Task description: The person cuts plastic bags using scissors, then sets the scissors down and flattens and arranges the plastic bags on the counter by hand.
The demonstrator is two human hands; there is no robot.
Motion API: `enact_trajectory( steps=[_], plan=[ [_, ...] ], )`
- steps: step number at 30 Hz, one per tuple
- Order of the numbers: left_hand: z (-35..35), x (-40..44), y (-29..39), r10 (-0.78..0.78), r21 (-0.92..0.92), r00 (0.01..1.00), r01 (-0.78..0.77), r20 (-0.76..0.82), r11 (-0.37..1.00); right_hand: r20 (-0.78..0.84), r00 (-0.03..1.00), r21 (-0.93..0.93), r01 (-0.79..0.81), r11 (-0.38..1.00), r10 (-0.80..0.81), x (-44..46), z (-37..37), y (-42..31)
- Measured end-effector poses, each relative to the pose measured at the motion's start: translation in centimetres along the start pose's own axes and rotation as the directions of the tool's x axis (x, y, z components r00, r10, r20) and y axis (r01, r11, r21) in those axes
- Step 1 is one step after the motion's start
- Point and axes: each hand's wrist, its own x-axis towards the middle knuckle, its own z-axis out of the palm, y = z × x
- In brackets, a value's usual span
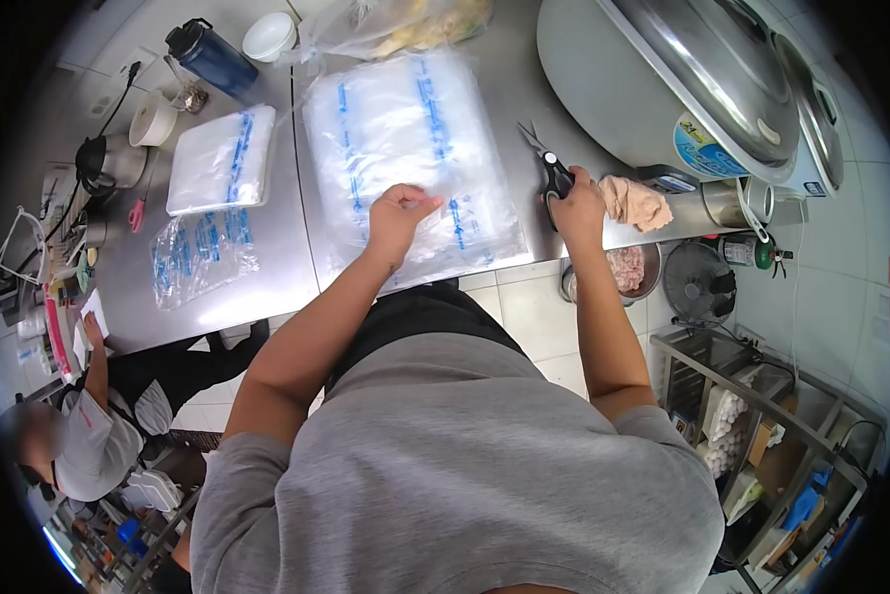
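My right hand [580, 210] is wrapped round the black handles of a pair of scissors [552, 166], whose blades point away from me and stand apart. My left hand [397, 224] is closed, thumb and fingers together, over the near half of a large pack of clear plastic bags [395, 134] with blue print. Whatever lies between its fingertips is too small to make out. Left of it are a smaller pack of plastic bags [222, 158] and a crumpled clear wrapper [203, 255]. A folded tan cloth [635, 203] lies just right of my right hand.
Large lidded pots [603, 89] fill the steel table's [277, 282] right end. A blue bottle [212, 61], a white bowl [269, 37] and pink-handled scissors [136, 215] stand or lie left. Below right are a meat-filled pot [627, 268] and a fan [699, 283]. A person [94, 450] sits left.
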Motion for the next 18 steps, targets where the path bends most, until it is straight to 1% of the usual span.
enact_trajectory(
  steps=[2, 3, 6, 7, 8, 9, 10, 12, 14, 15, 18],
  plan=[
    [-0.3, 0.5, 0.6, -0.042, 0.009, 0.999, 0.042, 0.015, 0.999, -0.022, 0.999, -0.053, 0.038, 0.998, -0.039, 0.2, -0.4, -0.4],
    [-0.5, 0.7, 0.8, -0.063, 0.013, 0.998, 0.063, 0.021, 0.998, 0.014, 0.999, -0.118, 0.037, 0.992, -0.035, 0.3, -0.8, -0.7],
    [-1.3, 0.7, 0.7, -0.139, 0.19, 0.981, 0.112, 0.135, 0.975, 0.123, 0.992, -0.295, 0.04, 0.955, -0.003, 0.6, -1.6, -1.6],
    [-1.3, 0.6, 0.7, -0.041, 0.289, 0.985, -0.01, 0.167, 0.957, 0.159, 0.987, -0.345, 0.036, 0.938, 0.02, 0.8, -1.6, -1.7],
    [-1.3, 0.4, 0.6, 0.053, 0.38, 0.976, -0.131, 0.21, 0.916, 0.194, 0.98, -0.394, 0.035, 0.918, 0.046, 1.0, -1.7, -1.8],
    [-1.2, 0.2, 0.6, 0.14, 0.46, 0.955, -0.251, 0.261, 0.852, 0.207, 0.977, -0.403, 0.041, 0.914, 0.048, 1.2, -1.7, -1.8],
    [-1.2, 0.0, 0.4, 0.248, 0.513, 0.911, -0.393, 0.329, 0.763, 0.221, 0.974, -0.412, 0.047, 0.91, 0.049, 1.4, -1.8, -1.8],
    [-1.2, -0.5, 0.2, 0.419, 0.571, 0.773, -0.635, 0.477, 0.521, 0.259, 0.965, -0.407, 0.071, 0.911, 0.041, 1.8, -2.1, -1.8],
    [-1.1, -1.0, 0.1, 0.404, 0.605, 0.737, -0.676, 0.542, 0.421, 0.308, 0.951, -0.378, 0.106, 0.92, 0.017, 2.2, -2.7, -2.2],
    [-0.9, -1.2, 0.1, 0.394, 0.617, 0.718, -0.695, 0.573, 0.369, 0.309, 0.951, -0.365, 0.088, 0.927, 0.032, 2.3, -2.9, -2.3],
    [-0.2, -0.2, 0.0, 0.434, 0.599, 0.748, -0.662, 0.502, 0.45, 0.306, 0.95, -0.333, 0.043, 0.942, 0.065, 2.5, -3.2, -1.9]
  ],
)
